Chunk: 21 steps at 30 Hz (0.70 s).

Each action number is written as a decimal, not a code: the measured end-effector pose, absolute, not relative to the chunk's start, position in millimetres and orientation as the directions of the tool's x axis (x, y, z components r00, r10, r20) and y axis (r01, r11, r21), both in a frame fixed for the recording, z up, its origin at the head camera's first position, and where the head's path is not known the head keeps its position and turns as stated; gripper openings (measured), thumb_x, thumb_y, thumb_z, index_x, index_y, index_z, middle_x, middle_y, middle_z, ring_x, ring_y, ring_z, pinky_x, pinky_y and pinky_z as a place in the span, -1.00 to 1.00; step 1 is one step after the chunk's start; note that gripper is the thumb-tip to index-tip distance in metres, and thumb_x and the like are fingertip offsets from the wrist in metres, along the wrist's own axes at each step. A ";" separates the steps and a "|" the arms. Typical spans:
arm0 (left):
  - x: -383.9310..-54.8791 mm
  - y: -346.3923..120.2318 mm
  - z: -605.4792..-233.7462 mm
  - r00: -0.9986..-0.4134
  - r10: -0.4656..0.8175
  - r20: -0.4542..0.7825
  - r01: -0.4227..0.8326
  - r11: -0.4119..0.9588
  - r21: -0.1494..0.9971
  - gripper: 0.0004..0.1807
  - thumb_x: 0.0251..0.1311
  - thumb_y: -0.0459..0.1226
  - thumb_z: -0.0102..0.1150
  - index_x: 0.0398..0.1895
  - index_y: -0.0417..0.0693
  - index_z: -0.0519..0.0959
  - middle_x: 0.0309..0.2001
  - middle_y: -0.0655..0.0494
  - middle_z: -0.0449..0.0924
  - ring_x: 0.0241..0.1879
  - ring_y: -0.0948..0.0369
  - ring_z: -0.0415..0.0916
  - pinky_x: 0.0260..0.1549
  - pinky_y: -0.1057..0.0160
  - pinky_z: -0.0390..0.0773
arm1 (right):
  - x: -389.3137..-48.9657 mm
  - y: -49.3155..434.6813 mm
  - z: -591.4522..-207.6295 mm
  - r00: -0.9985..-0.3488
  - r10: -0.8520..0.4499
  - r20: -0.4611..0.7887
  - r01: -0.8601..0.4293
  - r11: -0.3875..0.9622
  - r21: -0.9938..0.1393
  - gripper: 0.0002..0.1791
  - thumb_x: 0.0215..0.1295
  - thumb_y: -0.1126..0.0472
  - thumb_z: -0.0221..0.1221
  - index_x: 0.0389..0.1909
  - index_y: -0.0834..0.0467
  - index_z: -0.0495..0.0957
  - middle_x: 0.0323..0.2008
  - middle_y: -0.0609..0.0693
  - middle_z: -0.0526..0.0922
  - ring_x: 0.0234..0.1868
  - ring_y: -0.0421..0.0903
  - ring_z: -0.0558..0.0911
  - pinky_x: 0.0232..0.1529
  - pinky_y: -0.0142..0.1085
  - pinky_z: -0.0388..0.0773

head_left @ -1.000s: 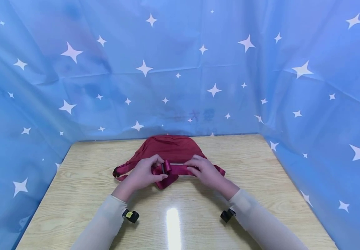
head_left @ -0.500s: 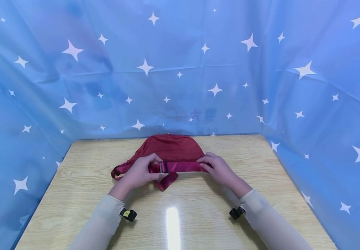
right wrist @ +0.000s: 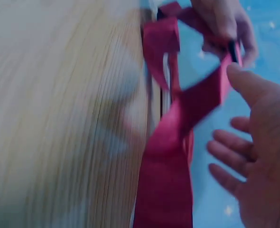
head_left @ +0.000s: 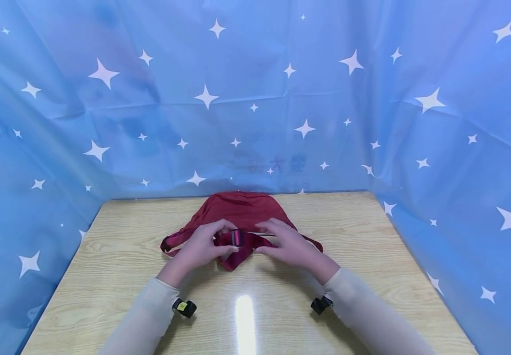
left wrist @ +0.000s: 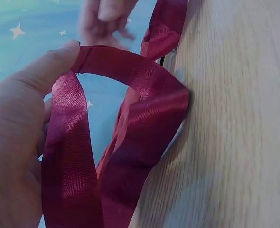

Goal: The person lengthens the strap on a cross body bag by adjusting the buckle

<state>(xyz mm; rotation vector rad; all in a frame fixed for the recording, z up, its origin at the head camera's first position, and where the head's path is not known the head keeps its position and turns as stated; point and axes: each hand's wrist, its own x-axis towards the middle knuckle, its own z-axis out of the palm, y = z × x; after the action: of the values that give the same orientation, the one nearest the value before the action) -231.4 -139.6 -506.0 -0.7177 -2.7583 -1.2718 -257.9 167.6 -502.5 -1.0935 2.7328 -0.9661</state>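
A dark red waist bag (head_left: 246, 209) lies toward the back of the table, its shiny strap in front of it. Near a black slide buckle (head_left: 237, 237), my left hand (head_left: 202, 244) pinches the strap between thumb and fingers. In the left wrist view, the strap (left wrist: 71, 142) hangs in a loop below the thumb. My right hand (head_left: 288, 244) is just right of the buckle with thumb and fingers apart. In the right wrist view, its thumb comes close to the buckle (right wrist: 233, 51) and the other fingers hang loose beside the slack strap (right wrist: 163, 175).
The light wood-grain table (head_left: 370, 276) meets a blue curtain (head_left: 255, 74) with white stars behind and at both sides. A bright glare (head_left: 246, 325) shows near the front. Each sleeve carries a small black wrist camera (head_left: 185, 307).
Half a second ago my right hand stretched the strap out to the right. It has since come back left toward the buckle, fingers parted, and the strap hangs slack. My left hand stays at the buckle.
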 end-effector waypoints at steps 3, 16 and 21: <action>-231.9 -137.2 -506.9 -0.880 0.417 0.226 0.442 0.550 0.709 -0.51 0.28 -0.04 0.64 0.22 0.35 0.66 -0.12 0.36 0.64 -0.23 0.24 0.51 -0.28 0.20 0.57 | -256.2 148.4 -499.0 -0.701 -0.674 0.233 -0.672 0.515 -0.532 -0.26 0.46 -0.14 0.47 0.52 0.09 0.53 0.32 -0.12 0.60 0.35 -0.10 0.58 0.38 -0.04 0.56; -232.4 -145.0 -506.0 -0.883 0.443 0.154 0.391 0.514 0.764 -0.69 0.47 -0.12 0.48 0.20 0.30 0.67 -0.15 0.36 0.69 -0.15 0.26 0.61 -0.08 0.14 0.61 | -251.6 133.4 -496.0 -0.683 -0.661 0.313 -0.702 0.473 -0.532 -0.46 0.44 0.06 0.52 0.37 0.02 0.63 0.09 -0.14 0.54 -0.02 -0.18 0.57 -0.06 -0.24 0.68; -230.6 -154.8 -499.6 -0.874 0.467 0.131 0.384 0.502 0.775 -0.80 0.56 -0.23 0.37 0.14 0.22 0.75 -0.17 0.36 0.75 -0.17 0.25 0.66 -0.08 0.16 0.66 | -251.4 137.8 -491.7 -0.690 -0.672 0.268 -0.670 0.454 -0.588 -0.48 0.42 0.13 0.53 0.34 -0.03 0.62 0.05 -0.18 0.52 -0.05 -0.19 0.58 -0.11 -0.26 0.72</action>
<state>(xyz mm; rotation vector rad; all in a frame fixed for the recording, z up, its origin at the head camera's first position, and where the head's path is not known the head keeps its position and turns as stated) -230.6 -154.8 -499.6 -0.7975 -2.8041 -1.4071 -251.4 137.8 -491.7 -1.2350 2.6753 -1.0790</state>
